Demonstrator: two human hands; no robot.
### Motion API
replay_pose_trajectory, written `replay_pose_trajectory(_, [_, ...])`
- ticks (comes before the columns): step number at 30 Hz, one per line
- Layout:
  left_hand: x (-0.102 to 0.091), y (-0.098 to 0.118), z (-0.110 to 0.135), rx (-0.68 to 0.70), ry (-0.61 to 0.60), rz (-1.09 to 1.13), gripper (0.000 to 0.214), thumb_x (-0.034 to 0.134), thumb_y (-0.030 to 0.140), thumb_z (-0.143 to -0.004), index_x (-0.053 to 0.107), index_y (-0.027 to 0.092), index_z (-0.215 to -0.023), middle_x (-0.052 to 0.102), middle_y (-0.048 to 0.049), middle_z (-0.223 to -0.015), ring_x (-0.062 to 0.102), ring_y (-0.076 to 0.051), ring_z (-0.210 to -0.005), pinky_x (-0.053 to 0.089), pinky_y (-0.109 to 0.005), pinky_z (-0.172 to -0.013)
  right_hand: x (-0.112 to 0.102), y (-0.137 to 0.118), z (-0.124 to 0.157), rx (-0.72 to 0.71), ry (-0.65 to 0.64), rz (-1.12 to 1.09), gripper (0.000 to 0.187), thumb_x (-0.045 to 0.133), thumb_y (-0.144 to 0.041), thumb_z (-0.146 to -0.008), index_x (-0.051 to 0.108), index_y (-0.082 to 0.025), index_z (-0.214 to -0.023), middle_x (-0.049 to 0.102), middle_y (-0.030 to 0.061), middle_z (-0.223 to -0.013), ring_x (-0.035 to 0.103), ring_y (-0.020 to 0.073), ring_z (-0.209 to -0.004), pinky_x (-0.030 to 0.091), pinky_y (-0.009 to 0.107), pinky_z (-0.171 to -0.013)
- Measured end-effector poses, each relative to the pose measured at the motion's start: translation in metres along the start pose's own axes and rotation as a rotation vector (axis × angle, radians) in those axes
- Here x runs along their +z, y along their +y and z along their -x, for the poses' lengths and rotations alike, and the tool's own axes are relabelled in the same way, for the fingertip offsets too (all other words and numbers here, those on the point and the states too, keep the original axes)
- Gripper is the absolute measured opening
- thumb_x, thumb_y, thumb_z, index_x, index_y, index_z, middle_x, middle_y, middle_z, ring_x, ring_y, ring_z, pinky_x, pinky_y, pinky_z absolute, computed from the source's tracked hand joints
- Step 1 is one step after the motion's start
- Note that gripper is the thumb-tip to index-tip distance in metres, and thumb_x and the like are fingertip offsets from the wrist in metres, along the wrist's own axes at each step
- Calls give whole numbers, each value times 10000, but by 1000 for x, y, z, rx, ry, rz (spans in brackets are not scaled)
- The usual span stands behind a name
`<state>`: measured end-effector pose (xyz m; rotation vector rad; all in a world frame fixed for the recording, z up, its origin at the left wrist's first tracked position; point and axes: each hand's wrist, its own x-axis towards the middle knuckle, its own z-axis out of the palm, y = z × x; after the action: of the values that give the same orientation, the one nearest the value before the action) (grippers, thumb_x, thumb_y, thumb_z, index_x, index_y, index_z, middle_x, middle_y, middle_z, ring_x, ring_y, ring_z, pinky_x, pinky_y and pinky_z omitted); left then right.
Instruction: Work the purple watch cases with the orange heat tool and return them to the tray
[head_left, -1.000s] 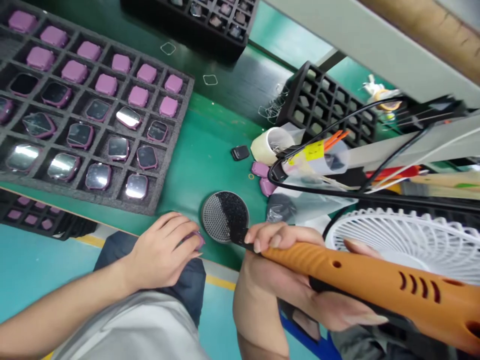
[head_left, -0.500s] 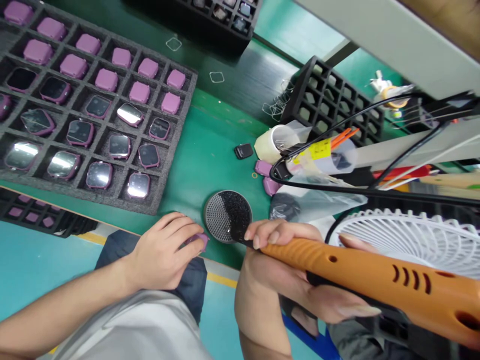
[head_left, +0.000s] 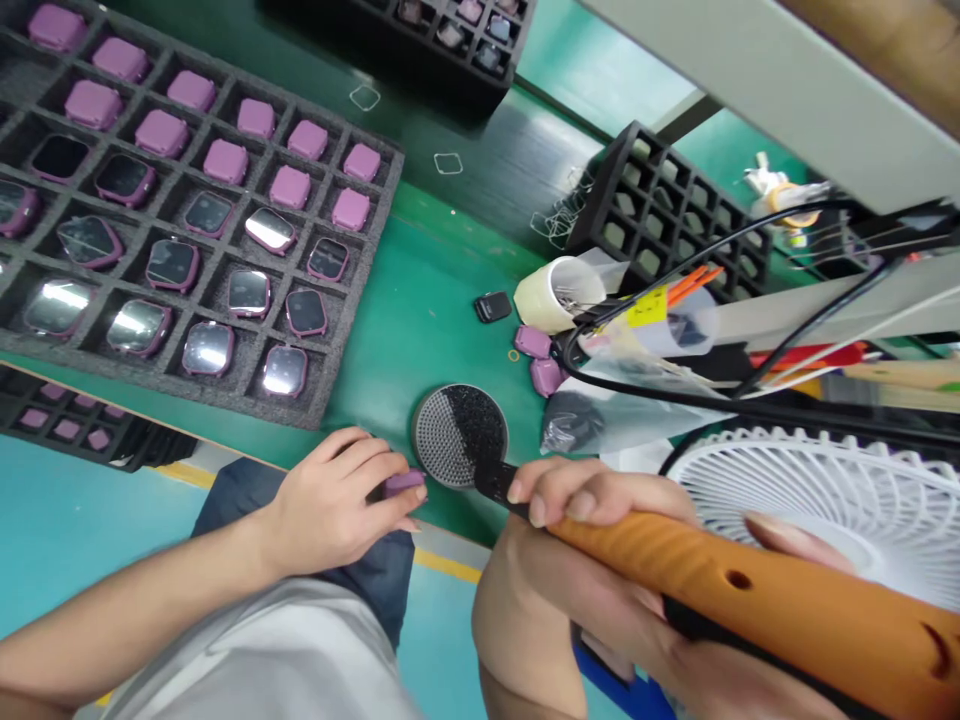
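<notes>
While half hidden under the left hand [head_left: 337, 505], listed first: one purple watch case [head_left: 405, 482], gripped in curled fingers at about three o'clock from that hand's middle; long axis unclear. Listed second: one orange tool [head_left: 697, 555], held in the closed right hand [head_left: 592, 595], long axis from four o'clock to ten, black neck [head_left: 495, 482] foremost. Key position: one round perforated disc [head_left: 442, 445], dark over its right half, between both hands. Lies at two o'clock from the watch case, just beside it, and at ten o'clock from the right hand; meets or overlaps the neck, joint with it unclear. Nearer hand for the watch case: left, by contact; for the disc: about even. Further stock: at eleven o'clock from the left hand, one grey foam tray [head_left: 351, 300] with purple watches [head_left: 286, 371] in compartments; between one and two o'clock from the disc, two loose purple cases [head_left: 546, 376], close together on the green bench [head_left: 405, 330].
</notes>
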<state>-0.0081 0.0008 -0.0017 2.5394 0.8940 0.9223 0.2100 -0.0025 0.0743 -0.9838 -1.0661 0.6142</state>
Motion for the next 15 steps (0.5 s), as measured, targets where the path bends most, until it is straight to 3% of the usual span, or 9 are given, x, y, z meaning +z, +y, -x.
replay_pose_trajectory(3, [-2, 1, -1, -8, -25, 1, 263, 764, 380, -1053, 771, 250, -1281, 782, -75, -1185, 692, -264, -1103, 553, -493, -1033, -7, -19, 1, 93, -104, 34, 503, 458, -783, -1013, 676, -473, -1344, 607, -6, -862, 577, 216, -666, 589, 455, -619])
replay_pose_trajectory(6, [-3, 2, -1, -23, -25, 3, 224, 745, 326, -1051, 780, 266, -1264, 782, -65, -1171, 693, -263, -1099, 546, -488, -1025, -5, -25, 5, 78, -165, -10, 576, 387, -806, -1022, 675, -448, -1370, 639, -5, -863, 614, 224, -669, 594, 462, -611])
replay_pose_trajectory(11, [-3, 2, -3, -37, -10, 14, 191, 742, 313, -1041, 797, 264, -1218, 781, -63, -1146, 700, -252, -1084, 548, -477, -1015, 8, -18, 14, 76, -172, -49, 484, 566, -657, -1033, 629, -424, -1453, 679, 5, -908, 643, 227, -676, 593, 456, -617])
replay_pose_trajectory(15, [-2, 3, -4, -38, -5, 17, 180, 744, 315, -1037, 798, 260, -1200, 783, -63, -1131, 700, -253, -1072, 552, -471, -1007, 4, -15, 11, 99, -287, -58, 605, 356, -805, -1030, 654, -442, -1412, 696, 21, -946, 667, 239, -727, 616, 485, -654])
